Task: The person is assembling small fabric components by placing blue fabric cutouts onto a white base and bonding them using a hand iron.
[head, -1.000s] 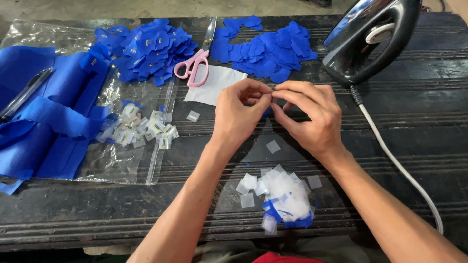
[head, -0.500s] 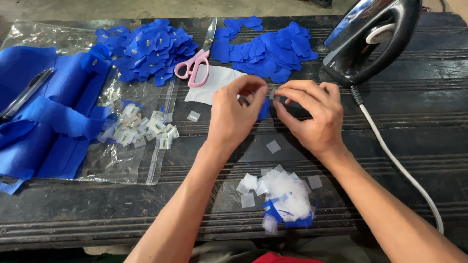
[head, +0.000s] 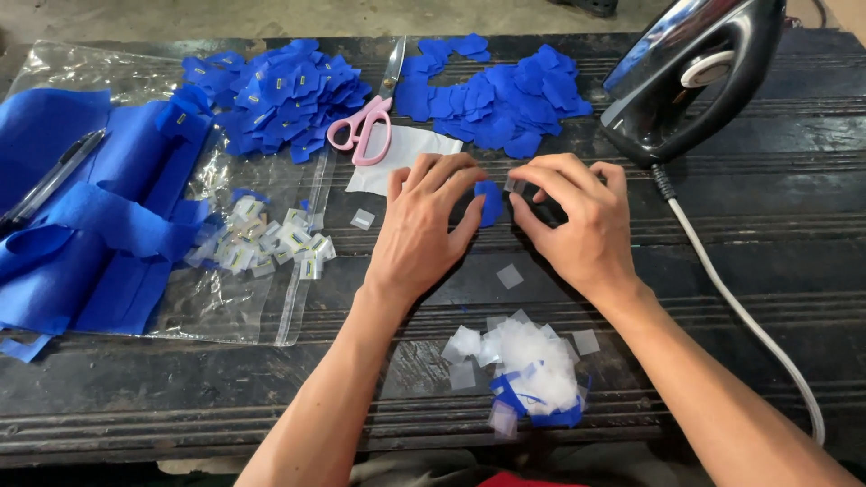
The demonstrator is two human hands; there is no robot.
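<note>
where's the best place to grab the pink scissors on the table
Probably by the pink handle loops, coming from the near side. The pink scissors lie flat on the table, loops toward the person and resting on the white sheet, closed blades pointing away between the two blue piles.

A clear, flat plastic bag [head: 225,298] lies on the left part of the dark slatted table [head: 767,271], reaching toward its back left corner, partly under blue cloth. A heap of small white rectangular labels [head: 266,242] rests on the bag. Single white label squares [head: 510,276] lie scattered near the table's front edge.
</note>
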